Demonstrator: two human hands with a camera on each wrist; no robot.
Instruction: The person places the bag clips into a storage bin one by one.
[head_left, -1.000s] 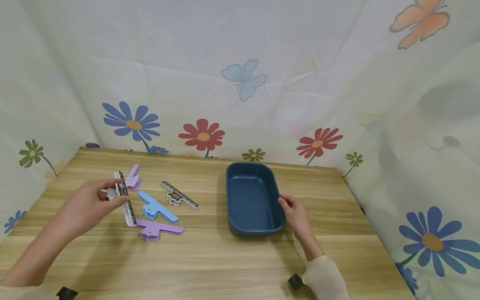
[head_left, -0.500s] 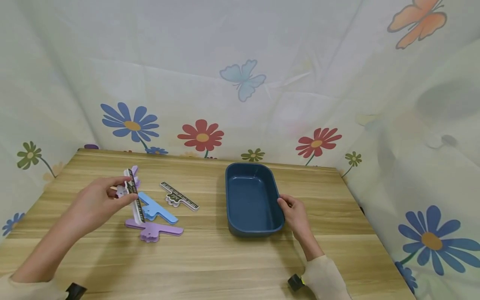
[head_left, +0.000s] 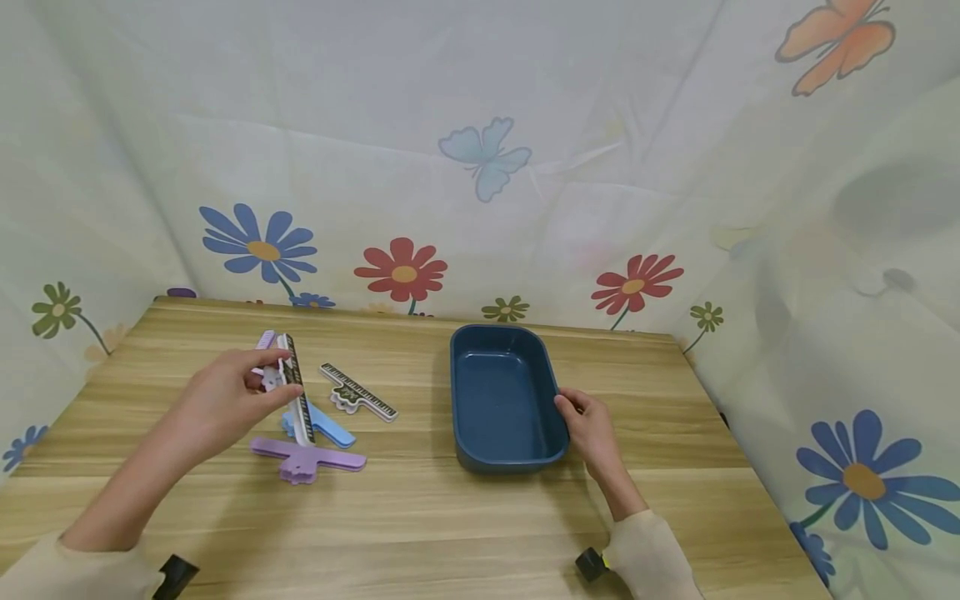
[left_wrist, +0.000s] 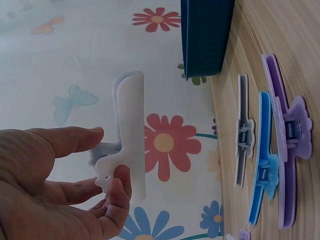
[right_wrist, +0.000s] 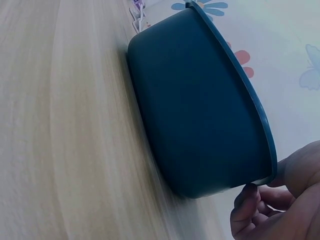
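My left hand (head_left: 232, 400) pinches a white clip with a piano-key pattern (head_left: 297, 400) between thumb and fingers, above the other clips; the left wrist view shows its plain white side (left_wrist: 131, 110). Under and around it on the table lie a blue clip (head_left: 330, 427), a purple clip (head_left: 307, 458) and a lilac clip (head_left: 266, 339) partly hidden by the hand. A second piano-key clip (head_left: 358, 392) lies to the right. My right hand (head_left: 592, 425) grips the right rim of a dark blue rectangular bin (head_left: 512, 463), thumb at the rim and fingers curled beneath it.
The wooden table (head_left: 420, 533) ends at the back against a cloth (head_left: 337, 167) printed with flowers and butterflies. The cloth also rises at both sides. Bare wood lies between the clips and the bin.
My left hand has carried the piano-key clip to the right, from beside the lilac clip to over the blue one. The right hand and the bin have stayed in place.
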